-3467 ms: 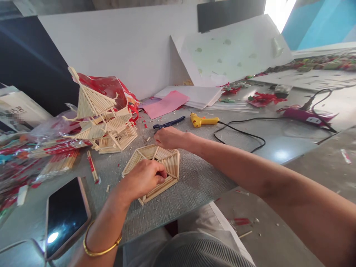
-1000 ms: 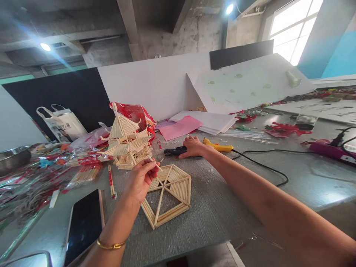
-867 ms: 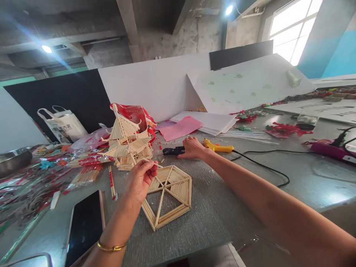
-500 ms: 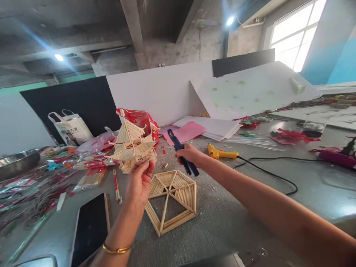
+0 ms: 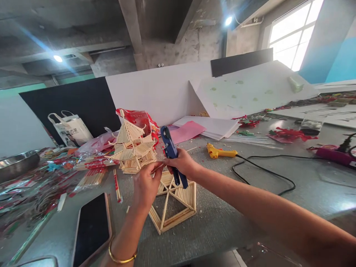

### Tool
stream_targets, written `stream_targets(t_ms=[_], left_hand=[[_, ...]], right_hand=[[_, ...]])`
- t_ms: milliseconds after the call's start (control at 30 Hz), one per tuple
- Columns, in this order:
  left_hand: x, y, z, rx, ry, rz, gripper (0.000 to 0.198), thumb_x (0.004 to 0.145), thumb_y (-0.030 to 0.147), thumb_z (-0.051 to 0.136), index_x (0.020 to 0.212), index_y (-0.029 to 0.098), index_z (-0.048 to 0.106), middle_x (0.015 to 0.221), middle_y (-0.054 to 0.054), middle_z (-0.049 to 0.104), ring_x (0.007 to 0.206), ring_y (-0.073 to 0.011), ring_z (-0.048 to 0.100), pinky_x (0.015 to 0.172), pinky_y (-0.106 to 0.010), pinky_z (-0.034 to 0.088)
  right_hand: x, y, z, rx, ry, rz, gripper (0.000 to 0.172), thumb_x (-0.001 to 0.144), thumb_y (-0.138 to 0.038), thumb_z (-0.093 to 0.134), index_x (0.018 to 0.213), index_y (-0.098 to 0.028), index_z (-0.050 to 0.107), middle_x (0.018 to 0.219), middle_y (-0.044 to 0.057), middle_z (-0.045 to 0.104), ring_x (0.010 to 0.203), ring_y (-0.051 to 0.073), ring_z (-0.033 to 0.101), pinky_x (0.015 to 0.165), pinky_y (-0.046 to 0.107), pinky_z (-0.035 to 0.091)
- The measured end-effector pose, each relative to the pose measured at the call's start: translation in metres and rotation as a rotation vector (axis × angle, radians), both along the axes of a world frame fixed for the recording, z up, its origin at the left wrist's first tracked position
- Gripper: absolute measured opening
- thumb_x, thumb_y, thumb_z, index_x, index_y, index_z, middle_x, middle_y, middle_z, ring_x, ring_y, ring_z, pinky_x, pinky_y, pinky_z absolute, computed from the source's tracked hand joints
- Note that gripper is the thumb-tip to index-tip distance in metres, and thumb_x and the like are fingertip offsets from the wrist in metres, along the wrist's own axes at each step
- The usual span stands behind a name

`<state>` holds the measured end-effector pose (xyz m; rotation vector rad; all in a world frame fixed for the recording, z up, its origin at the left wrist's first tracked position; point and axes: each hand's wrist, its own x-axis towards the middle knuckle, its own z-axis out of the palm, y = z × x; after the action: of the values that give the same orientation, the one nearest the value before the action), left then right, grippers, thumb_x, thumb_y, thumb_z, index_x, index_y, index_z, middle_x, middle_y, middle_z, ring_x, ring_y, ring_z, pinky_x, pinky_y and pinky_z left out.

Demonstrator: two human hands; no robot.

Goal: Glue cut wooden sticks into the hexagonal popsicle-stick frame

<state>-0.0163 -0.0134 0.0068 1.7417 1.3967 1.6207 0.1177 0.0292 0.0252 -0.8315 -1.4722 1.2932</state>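
My left hand (image 5: 147, 187) pinches a thin wooden stick (image 5: 158, 168), mostly hidden by the fingers. In my right hand (image 5: 183, 163) is a dark blue hand cutter (image 5: 169, 144), held upright with its head pointing away from me. Its body is close to the left fingertips, and whether the blades touch the stick I cannot make out. Below both hands lies a hexagonal frame of wooden sticks (image 5: 179, 221), some of its sections filled with rows of sticks and the front ones open. Just behind my left hand stands a small tiered pavilion model (image 5: 129, 139) made of sticks.
A yellow glue gun (image 5: 222, 152) with a black cord lies right of my hand. At left are a phone (image 5: 93, 226), packs of sticks (image 5: 90, 178), plastic wrappings and a metal bowl (image 5: 19, 165). Pink paper (image 5: 190, 131) and white boards (image 5: 164, 87) are behind.
My hands have come together over the hexagonal frame. The cutter has moved left and nearer to my left fingers; my left hand has shifted right with the stick.
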Motion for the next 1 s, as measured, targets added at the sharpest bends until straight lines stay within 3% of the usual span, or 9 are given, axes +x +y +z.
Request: stream_targets(t_ms=[133, 233, 367, 567, 1000], left_hand=[[-0.005, 0.0, 0.001, 0.008, 0.145, 0.083, 0.012, 0.073, 0.029, 0.061, 0.081, 0.022, 0.068, 0.076, -0.003, 0.07, 0.074, -0.0187, 0.064, 0.071, -0.027, 0.044], [-0.008, 0.007, -0.004, 0.004, -0.018, 0.064, 0.019, 0.078, 0.035, 0.056, 0.086, 0.019, 0.063, 0.075, -0.002, 0.068, 0.069, -0.0167, 0.064, 0.067, -0.027, 0.046], [-0.009, 0.015, -0.011, 0.017, -0.208, 0.009, 0.022, 0.077, 0.036, 0.058, 0.088, 0.017, 0.06, 0.078, -0.003, 0.068, 0.069, -0.0161, 0.064, 0.069, -0.027, 0.048], [-0.001, 0.012, -0.012, -0.018, -0.216, 0.008, 0.023, 0.073, 0.037, 0.063, 0.085, 0.018, 0.059, 0.076, -0.003, 0.069, 0.07, -0.0175, 0.066, 0.068, -0.027, 0.049], [0.002, 0.013, -0.017, -0.016, -0.262, -0.057, 0.023, 0.073, 0.036, 0.064, 0.086, 0.018, 0.058, 0.083, -0.003, 0.069, 0.075, -0.0169, 0.067, 0.073, -0.027, 0.049]], right_hand=[[0.006, 0.0, 0.008, 0.067, -0.259, -0.001, 0.015, 0.07, -0.025, 0.058, 0.075, -0.018, 0.045, 0.047, -0.006, 0.051, 0.041, 0.008, 0.047, 0.041, 0.019, 0.036], [0.018, -0.004, 0.01, 0.14, -0.614, -0.109, 0.013, 0.071, -0.027, 0.055, 0.073, -0.018, 0.046, 0.051, -0.003, 0.053, 0.046, 0.01, 0.049, 0.045, 0.021, 0.035], [0.033, -0.011, -0.003, 0.353, -0.953, -0.238, 0.014, 0.075, -0.031, 0.049, 0.077, -0.017, 0.048, 0.066, 0.004, 0.058, 0.06, 0.014, 0.052, 0.053, 0.023, 0.033], [0.036, -0.021, -0.021, 0.525, -1.051, -0.276, 0.019, 0.079, -0.03, 0.044, 0.092, -0.015, 0.046, 0.084, 0.009, 0.061, 0.07, 0.017, 0.056, 0.06, 0.025, 0.031], [0.04, -0.027, -0.018, 0.483, -1.122, -0.275, 0.017, 0.079, -0.03, 0.043, 0.089, -0.016, 0.046, 0.076, 0.008, 0.063, 0.062, 0.018, 0.059, 0.052, 0.026, 0.026]])
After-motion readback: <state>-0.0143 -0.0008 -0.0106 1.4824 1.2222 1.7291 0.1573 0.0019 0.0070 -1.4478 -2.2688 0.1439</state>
